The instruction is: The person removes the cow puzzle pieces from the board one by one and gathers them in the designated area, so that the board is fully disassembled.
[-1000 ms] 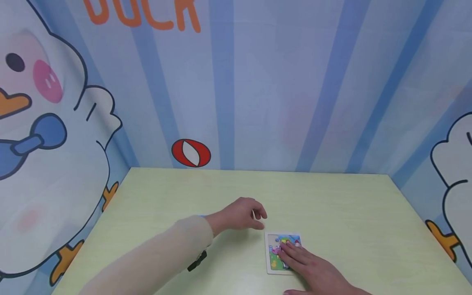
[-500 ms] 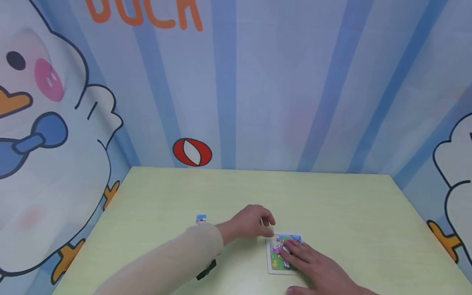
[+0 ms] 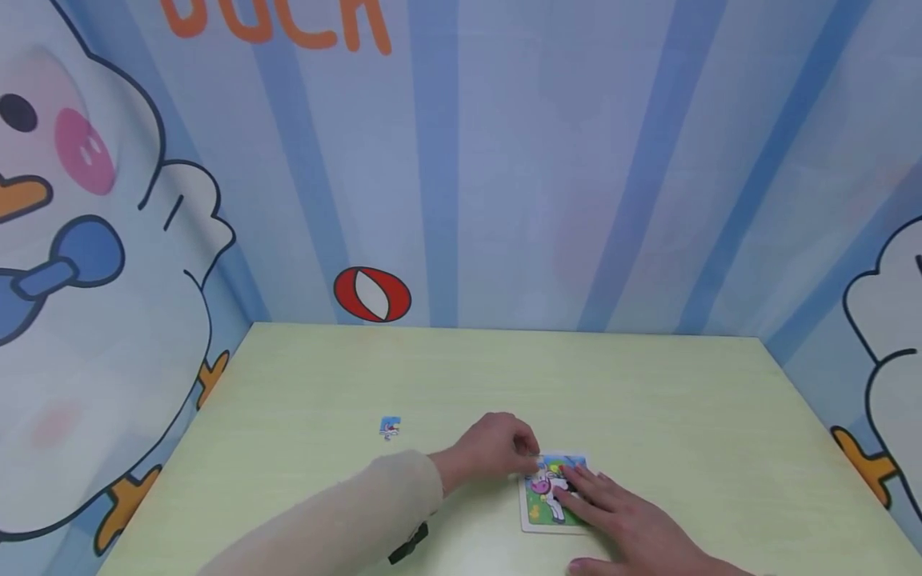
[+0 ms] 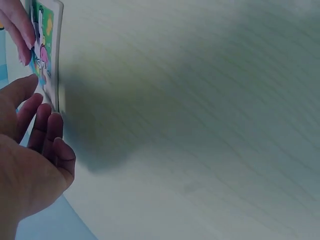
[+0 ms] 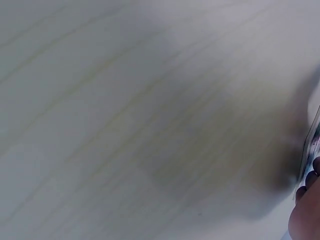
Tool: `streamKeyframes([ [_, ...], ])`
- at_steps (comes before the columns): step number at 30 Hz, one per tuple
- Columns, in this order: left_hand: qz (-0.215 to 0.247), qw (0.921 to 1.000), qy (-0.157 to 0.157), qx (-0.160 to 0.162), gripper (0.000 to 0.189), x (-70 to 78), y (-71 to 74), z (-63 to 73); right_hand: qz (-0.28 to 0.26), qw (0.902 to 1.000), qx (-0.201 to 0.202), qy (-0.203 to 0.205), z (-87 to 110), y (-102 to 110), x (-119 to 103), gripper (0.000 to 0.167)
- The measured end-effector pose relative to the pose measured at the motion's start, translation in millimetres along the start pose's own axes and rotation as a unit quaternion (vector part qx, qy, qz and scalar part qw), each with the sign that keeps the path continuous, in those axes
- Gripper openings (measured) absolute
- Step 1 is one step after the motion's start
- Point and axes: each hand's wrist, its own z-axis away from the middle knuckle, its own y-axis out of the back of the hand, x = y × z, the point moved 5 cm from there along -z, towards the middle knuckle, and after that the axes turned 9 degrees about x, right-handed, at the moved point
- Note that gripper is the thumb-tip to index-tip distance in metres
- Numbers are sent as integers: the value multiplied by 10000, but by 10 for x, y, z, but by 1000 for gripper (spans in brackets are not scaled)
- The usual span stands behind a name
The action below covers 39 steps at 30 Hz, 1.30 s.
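A small jigsaw puzzle (image 3: pixel 536 514) in a white frame lies on the table, with a pink-nosed cow on its picture. My right hand (image 3: pixel 625 520) rests on its right part with fingers extended, hiding that side. At the upper left corner is my left hand (image 3: pixel 493 450), its thumb and bent fingertips close together. In the left wrist view, the thumb of the left hand (image 4: pixel 35 150) reaches the puzzle's edge; whether a piece sits between its fingertips cannot be seen. Only fingertips of the right hand (image 5: pixel 307 210) show in the right wrist view. A loose puzzle piece (image 3: pixel 390 427) lies farther left.
The pale yellow-green table (image 3: pixel 684 416) ends at a blue striped backdrop (image 3: pixel 511 160) behind. Cartoon ducks (image 3: pixel 86 384) are printed on the sides. The left sleeve (image 3: pixel 346 512) and a black strap (image 3: pixel 408 544) lie over the table's front left.
My left hand has moved right and toward me, reaching the puzzle's upper left corner. The loose piece has come out from behind the sleeve. The right hand has shifted slightly right on the puzzle.
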Motion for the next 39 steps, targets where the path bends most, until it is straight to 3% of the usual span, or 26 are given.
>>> streamKeyframes([
  [7, -36, 10000, 56, 73, 9, -25, -44, 20, 2, 10000, 37, -87, 26, -35, -4, 84],
  [17, 14, 9989, 76, 458, 10, -20, -118, 60, -156, 9995, -3, -269, 39, -62, -2, 87],
  [26, -38, 9979, 126, 641, 11, -37, -181, 68, -359, 9983, -200, -404, 37, -56, -3, 87],
  [39, 256, 9938, 793, 739, 11, 23, -182, 102, -278, 9994, 33, -209, 46, -51, -2, 85],
])
